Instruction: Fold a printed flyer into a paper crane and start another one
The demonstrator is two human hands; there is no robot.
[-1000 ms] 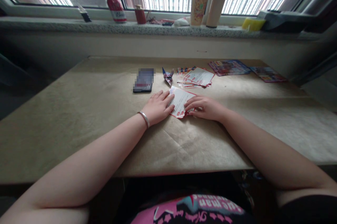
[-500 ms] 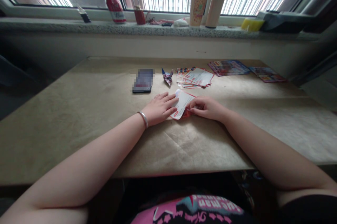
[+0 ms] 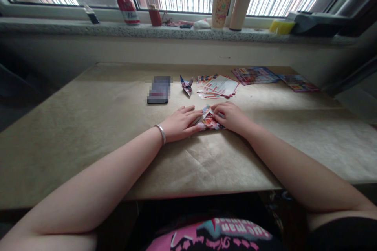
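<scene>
Fingertips (image 3: 217, 116) of your right hand (image 3: 230, 116) were curled down onto the right side of the folded leaflet (image 3: 207, 122). The thumb was hidden, so I could not tell whether you pinched the paper or only pressed on it. Your left hand (image 3: 179, 123) lay spread and flat, gripping nothing, with its fingers (image 3: 194, 118) resting on the leaflet's left edge. The leaflet sat on the desk (image 3: 103, 125) between your two hands, colourful side up.

As I judged it, the step was setting a fold. It would go best if you kept the left palm down as an anchor, matched the edges before committing, and then ran a fingertip along the crease from the middle outward. Glossy stock like this looked thin, springy and slick, so firm, even pressure mattered.

A slim metal bangle (image 3: 161, 133) circled your left wrist. The desk was covered in matte brown paper with soft wrinkles, which gave some grip. Beyond your hands lay a flat dark phone (image 3: 159, 90), a small pointed paper crane (image 3: 186, 85) and a fanned stack of red-and-white leaflets (image 3: 220, 86). More glossy prints (image 3: 255, 75) lay farther right. On the speckled stone windowsill (image 3: 88, 29) stood a red can (image 3: 127, 9) and a patterned paper cup (image 3: 220, 7).
</scene>
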